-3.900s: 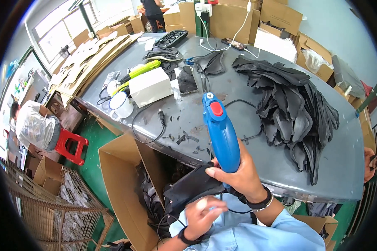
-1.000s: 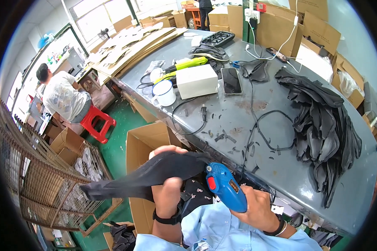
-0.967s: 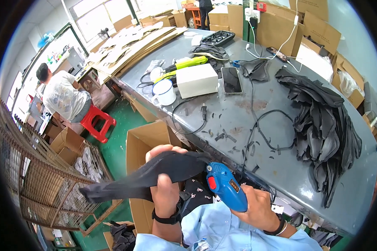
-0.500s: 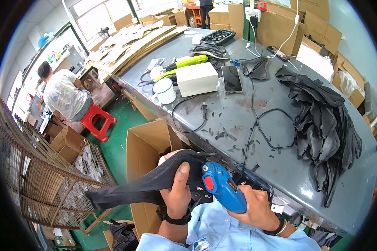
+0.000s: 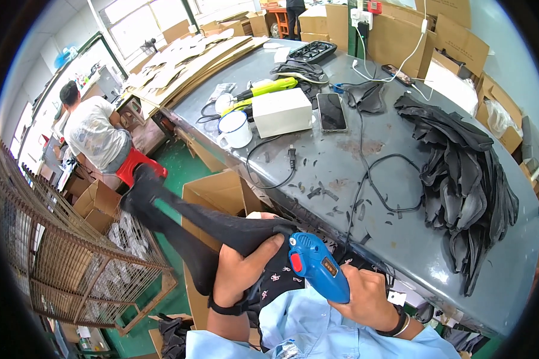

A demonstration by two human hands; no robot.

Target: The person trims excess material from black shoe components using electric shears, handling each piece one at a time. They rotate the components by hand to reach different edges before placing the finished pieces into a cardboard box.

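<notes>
A long black fabric piece [image 5: 221, 226] is gripped by my left hand [image 5: 241, 269], its thumb pressed on top and fingertips showing beyond the cloth's far edge. The loose end hangs out to the left in a curved loop. My right hand [image 5: 365, 299] is closed round the rear of a blue electric cutter [image 5: 322, 269] with a red button. Its front end meets the right end of the cloth beside my left thumb; the working tip is hidden.
A grey table [image 5: 395, 233] lies ahead with dark scraps, a cord [image 5: 374, 164], a white box [image 5: 281, 113], a mug [image 5: 235, 130] and a phone [image 5: 332, 112]. Black cloth pieces [image 5: 461, 161] are heaped right. A cardboard box [image 5: 212, 191] and wire basket [image 5: 72, 257] stand left; a person [image 5: 96, 128] sits beyond.
My left hand has shifted slightly left and turned, and the fabric's loose end has swung up and opened into a loop. The cutter has tilted a little more upright.
</notes>
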